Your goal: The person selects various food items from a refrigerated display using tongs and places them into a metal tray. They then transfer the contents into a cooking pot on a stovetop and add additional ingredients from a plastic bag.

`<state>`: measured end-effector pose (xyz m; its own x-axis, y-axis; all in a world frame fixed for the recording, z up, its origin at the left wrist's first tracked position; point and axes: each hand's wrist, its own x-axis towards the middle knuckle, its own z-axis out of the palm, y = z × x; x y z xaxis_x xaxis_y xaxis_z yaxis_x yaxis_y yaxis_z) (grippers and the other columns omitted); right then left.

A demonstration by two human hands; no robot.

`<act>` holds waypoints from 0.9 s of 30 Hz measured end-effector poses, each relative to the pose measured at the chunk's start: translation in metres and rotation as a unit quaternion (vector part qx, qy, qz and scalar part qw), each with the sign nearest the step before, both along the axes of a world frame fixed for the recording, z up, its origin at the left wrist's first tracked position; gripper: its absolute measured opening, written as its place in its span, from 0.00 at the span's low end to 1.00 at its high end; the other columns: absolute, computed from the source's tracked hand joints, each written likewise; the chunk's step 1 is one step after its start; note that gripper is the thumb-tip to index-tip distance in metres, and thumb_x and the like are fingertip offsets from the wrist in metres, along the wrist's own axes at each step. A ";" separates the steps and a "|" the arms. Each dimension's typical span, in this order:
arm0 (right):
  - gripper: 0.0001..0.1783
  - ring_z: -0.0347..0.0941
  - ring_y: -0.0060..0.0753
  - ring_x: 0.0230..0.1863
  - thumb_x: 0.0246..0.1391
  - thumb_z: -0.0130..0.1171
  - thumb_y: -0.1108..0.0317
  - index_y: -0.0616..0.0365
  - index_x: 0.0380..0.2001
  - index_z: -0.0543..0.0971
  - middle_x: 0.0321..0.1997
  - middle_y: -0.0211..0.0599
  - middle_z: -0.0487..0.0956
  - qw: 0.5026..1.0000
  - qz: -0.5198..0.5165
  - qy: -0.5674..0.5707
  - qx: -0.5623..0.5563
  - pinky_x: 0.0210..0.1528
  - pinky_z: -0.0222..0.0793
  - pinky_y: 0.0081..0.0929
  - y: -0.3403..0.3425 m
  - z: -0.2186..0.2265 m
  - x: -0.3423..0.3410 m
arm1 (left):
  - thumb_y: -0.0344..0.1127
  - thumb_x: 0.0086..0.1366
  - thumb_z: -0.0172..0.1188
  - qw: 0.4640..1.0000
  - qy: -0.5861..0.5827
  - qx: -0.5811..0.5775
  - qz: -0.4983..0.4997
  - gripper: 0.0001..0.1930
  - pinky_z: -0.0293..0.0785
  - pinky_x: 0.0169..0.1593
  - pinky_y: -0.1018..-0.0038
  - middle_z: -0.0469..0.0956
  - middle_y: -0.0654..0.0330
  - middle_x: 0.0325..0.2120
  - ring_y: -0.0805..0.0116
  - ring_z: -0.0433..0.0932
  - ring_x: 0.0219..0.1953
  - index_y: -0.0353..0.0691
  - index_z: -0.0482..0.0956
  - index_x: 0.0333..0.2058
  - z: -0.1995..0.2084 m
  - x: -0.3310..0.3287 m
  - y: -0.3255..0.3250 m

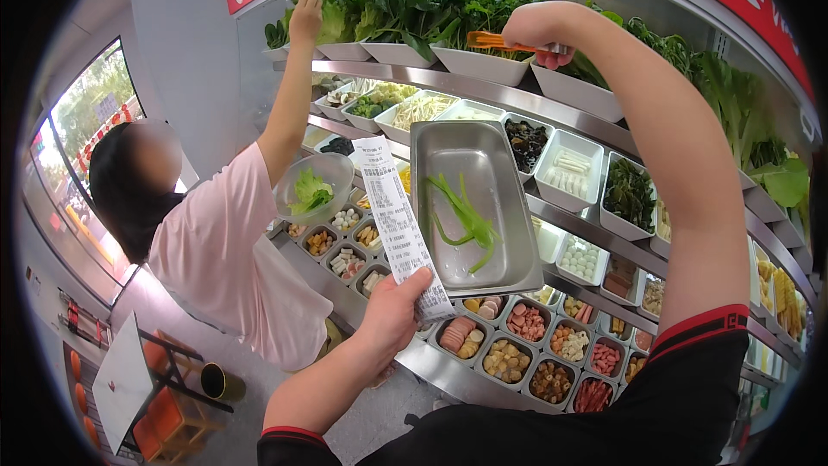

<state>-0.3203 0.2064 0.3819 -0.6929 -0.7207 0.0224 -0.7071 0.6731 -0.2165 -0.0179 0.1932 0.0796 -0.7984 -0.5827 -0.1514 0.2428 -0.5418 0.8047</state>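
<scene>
My left hand [395, 315] is closed on the near left corner of a deep metal tray [467, 158] and pins a long printed paper receipt [392, 211] under the thumb. A few green leafy stalks [470, 223] lie in the tray. Raised to the upper shelf, my right hand [542, 33] grips a pair of tongs [493, 40] with orange ends pointing left. The tongs are over white bins of leafy greens [487, 13]; whether they pinch a leaf I cannot tell.
At left, a person in a pink top [228, 237] reaches into the greens and has a clear bowl [289, 181] with lettuce. Lower shelves carry white bins of mushrooms and sprouts, then metal pans [509, 361] of sausages and balls. A table [121, 384] stands lower left.
</scene>
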 end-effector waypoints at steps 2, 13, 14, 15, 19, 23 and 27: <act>0.14 0.71 0.35 0.16 0.51 0.50 0.61 0.61 0.20 0.68 0.21 0.45 0.74 1.000 0.018 -0.006 -0.009 0.18 0.66 0.34 -0.016 -0.008 -0.006 | 0.31 0.72 0.52 1.000 -0.011 -0.009 0.000 0.17 0.75 0.56 0.63 0.77 0.53 0.52 0.61 0.78 0.51 0.29 0.70 0.56 0.003 -0.002 -0.002; 0.10 0.74 0.31 0.18 0.52 0.52 0.67 0.64 0.29 0.77 0.24 0.43 0.79 0.990 0.028 -0.043 -0.130 0.16 0.67 0.32 -0.038 -0.005 -0.040 | 0.31 0.71 0.52 1.000 -0.010 -0.023 0.006 0.17 0.77 0.52 0.62 0.78 0.55 0.49 0.61 0.79 0.48 0.31 0.70 0.56 0.019 -0.021 -0.019; 0.10 0.73 0.29 0.18 0.53 0.52 0.67 0.63 0.31 0.77 0.24 0.41 0.78 0.985 0.013 -0.054 -0.163 0.16 0.66 0.30 -0.033 0.001 -0.043 | 0.31 0.71 0.53 1.000 -0.010 -0.027 0.009 0.16 0.78 0.51 0.61 0.79 0.56 0.48 0.62 0.80 0.47 0.32 0.71 0.55 0.021 -0.023 -0.021; 0.10 0.72 0.26 0.17 0.53 0.52 0.66 0.61 0.33 0.77 0.24 0.39 0.78 0.978 0.000 -0.071 -0.198 0.16 0.65 0.28 -0.027 0.005 -0.045 | 0.31 0.70 0.53 1.000 0.002 -0.029 0.008 0.16 0.78 0.50 0.60 0.79 0.56 0.47 0.62 0.80 0.46 0.33 0.71 0.54 0.022 -0.024 -0.023; 0.12 0.68 0.18 0.15 0.56 0.52 0.62 0.58 0.37 0.75 0.23 0.31 0.77 0.953 0.006 -0.140 -0.267 0.15 0.62 0.21 0.003 0.008 -0.045 | 0.32 0.70 0.53 0.999 -0.001 -0.044 0.012 0.16 0.78 0.51 0.59 0.79 0.56 0.47 0.62 0.80 0.47 0.33 0.71 0.54 0.027 -0.029 -0.029; 0.12 0.68 0.16 0.15 0.59 0.51 0.61 0.59 0.35 0.76 0.23 0.30 0.77 0.941 0.037 -0.191 -0.275 0.14 0.61 0.18 0.044 0.002 -0.030 | 0.32 0.70 0.54 0.999 0.003 -0.048 0.007 0.16 0.78 0.49 0.60 0.78 0.57 0.46 0.63 0.79 0.46 0.33 0.71 0.54 0.032 -0.029 -0.030; 0.12 0.68 0.17 0.14 0.58 0.52 0.61 0.59 0.28 0.77 0.21 0.31 0.77 0.964 0.085 -0.167 -0.189 0.14 0.62 0.19 0.094 -0.012 0.002 | 0.33 0.70 0.54 0.999 0.001 -0.054 0.002 0.15 0.79 0.48 0.61 0.79 0.58 0.44 0.63 0.80 0.44 0.34 0.72 0.53 0.034 -0.022 -0.029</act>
